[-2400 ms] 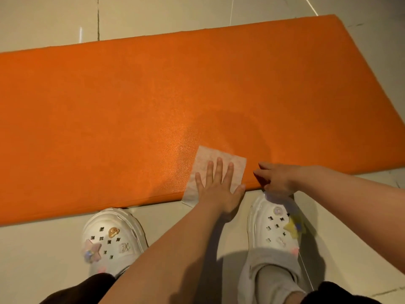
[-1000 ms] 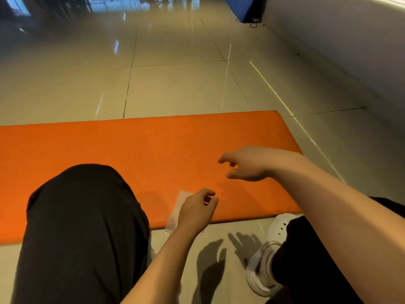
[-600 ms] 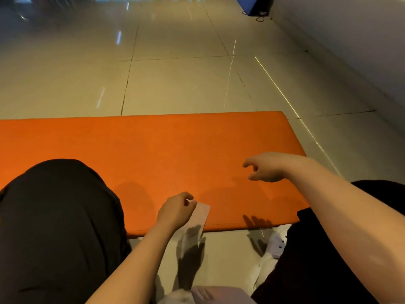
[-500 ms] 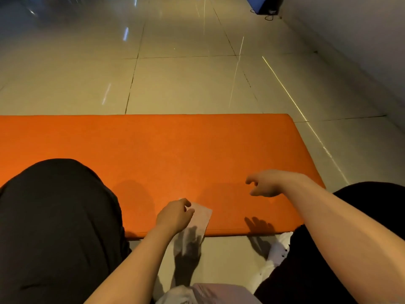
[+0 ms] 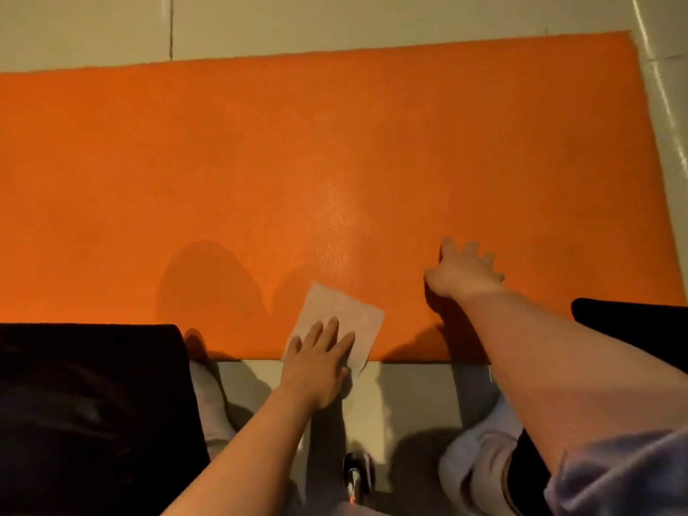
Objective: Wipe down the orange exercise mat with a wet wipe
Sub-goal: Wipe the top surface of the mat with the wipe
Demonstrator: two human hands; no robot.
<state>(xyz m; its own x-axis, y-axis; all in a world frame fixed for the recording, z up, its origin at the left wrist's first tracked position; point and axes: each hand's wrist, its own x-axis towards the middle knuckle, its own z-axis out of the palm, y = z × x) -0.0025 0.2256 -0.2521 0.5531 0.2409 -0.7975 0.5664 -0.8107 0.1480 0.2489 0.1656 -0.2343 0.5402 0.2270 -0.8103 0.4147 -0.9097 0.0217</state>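
The orange exercise mat lies across the tiled floor and fills most of the head view. A pale square wet wipe lies flat on the mat's near edge, one corner hanging past it. My left hand presses down on the wipe with straight fingers. Further right, my right hand rests flat on the mat with its fingers spread, apart from the wipe. A faint damp sheen shows on the mat just beyond the wipe.
My knees in black trousers frame the view at the lower left and at the right edge. Light tiled floor runs between the knees and beyond the mat's far and right edges. A small shiny object hangs below.
My left hand, which pinched the wipe at the mat's edge, now lies flat on it. My right hand has come down onto the mat. The camera has tilted downward.
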